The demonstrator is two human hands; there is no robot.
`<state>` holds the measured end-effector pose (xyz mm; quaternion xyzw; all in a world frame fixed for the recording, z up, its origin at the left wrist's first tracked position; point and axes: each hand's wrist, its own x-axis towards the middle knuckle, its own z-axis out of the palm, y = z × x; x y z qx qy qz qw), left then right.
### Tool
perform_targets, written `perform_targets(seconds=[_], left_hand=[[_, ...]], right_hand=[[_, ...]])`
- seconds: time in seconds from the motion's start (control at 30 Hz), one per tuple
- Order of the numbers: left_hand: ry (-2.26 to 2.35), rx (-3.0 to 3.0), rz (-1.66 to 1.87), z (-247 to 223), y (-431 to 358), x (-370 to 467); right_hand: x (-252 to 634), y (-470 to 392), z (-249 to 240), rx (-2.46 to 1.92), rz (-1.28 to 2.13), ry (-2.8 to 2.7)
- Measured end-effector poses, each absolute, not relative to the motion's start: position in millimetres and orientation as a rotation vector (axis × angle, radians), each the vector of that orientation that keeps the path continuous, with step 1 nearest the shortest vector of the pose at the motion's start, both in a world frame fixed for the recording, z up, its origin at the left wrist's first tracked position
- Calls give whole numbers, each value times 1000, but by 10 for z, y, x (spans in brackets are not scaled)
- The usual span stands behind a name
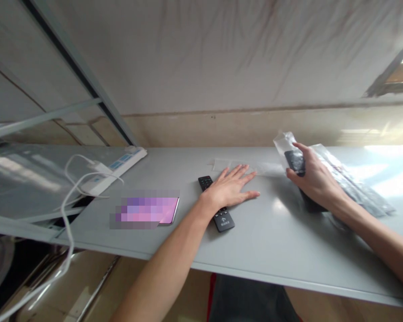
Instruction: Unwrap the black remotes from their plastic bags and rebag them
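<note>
My left hand (231, 188) is spread flat over the desk, its fingers stretched apart. Under its wrist and palm lies a black remote control (223, 221), its two ends showing. Just beyond the fingertips, a thin clear plastic sleeve (221, 164) lies on the desk. On the right, my right hand (317, 176) is closed around a dark remote control in a clear bag (295, 162), thumb and fingers on opposite sides. Part of that remote is hidden by the hand. Beside it lie clear plastic packages (366, 192), partly behind my forearm; their contents are unclear.
A phone with a pink screen (168, 211) lies left of my left forearm. Further left are a white power strip (127, 160) and a white cable (67, 210) hanging over the edge. The grey desk (265, 250) meets a wall behind; a metal frame (97, 103) stands left.
</note>
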<state>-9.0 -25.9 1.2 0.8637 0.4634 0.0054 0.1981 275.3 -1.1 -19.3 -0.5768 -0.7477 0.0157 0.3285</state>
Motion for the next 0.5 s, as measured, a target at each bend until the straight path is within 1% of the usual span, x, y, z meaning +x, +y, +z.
perform_targets(seconds=[0.13,0.33,0.5], left_hand=[[1299,2416,-3,50,-267,-94],[1310,2420,8,38,-253,-97],[1291,2450,70,13,-257,-120]], right_hand=[[2791,-1,-219,-1518,-16,-2054],[2843,41,-331,-1378,-53,-2158],[2809,9,-282,-1280,-97,-2172]])
